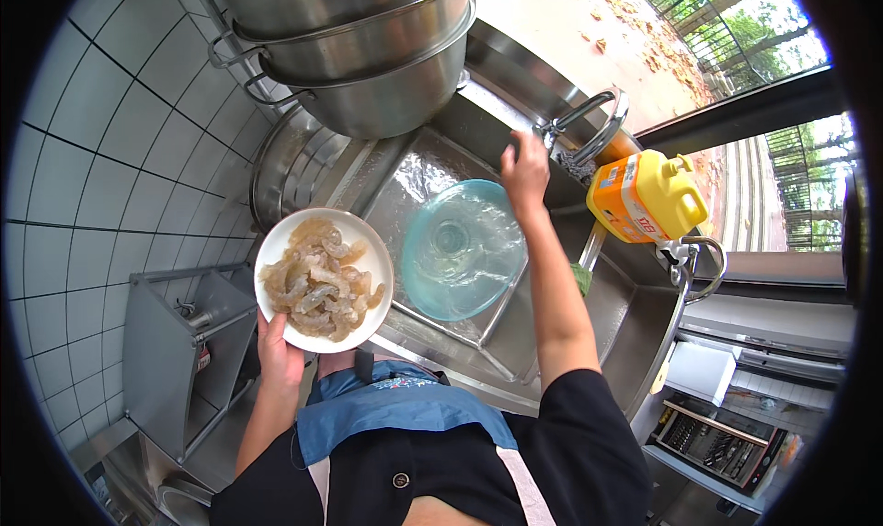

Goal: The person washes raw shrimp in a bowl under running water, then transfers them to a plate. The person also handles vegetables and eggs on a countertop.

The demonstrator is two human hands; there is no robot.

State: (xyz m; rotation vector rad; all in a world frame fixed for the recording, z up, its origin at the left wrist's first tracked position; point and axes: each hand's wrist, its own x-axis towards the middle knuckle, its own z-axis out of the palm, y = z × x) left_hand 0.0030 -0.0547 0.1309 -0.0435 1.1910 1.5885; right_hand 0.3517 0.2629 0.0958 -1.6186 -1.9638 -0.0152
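My left hand [279, 350] grips the near rim of a white plate [376, 278], thumb on top. A heap of raw, peeled shrimp [321, 281] covers much of the plate. The plate is held left of a translucent blue-green plastic basin [463, 250], which sits in a stainless steel sink [421, 160] with clear water in it. My right hand [527, 174] reaches over the basin's far right side to the base of a chrome faucet [610, 129]. Its fingers are partly curled, and whether they grip the faucet's handle cannot be made out.
Large stacked steel pots [372, 64] stand at the sink's far left, above a steel bowl [290, 174]. A yellow detergent jug [645, 195] sits by the right sink bowl, near a second faucet [707, 271]. A grey metal rack [183, 360] is at left, against a tiled wall [138, 160].
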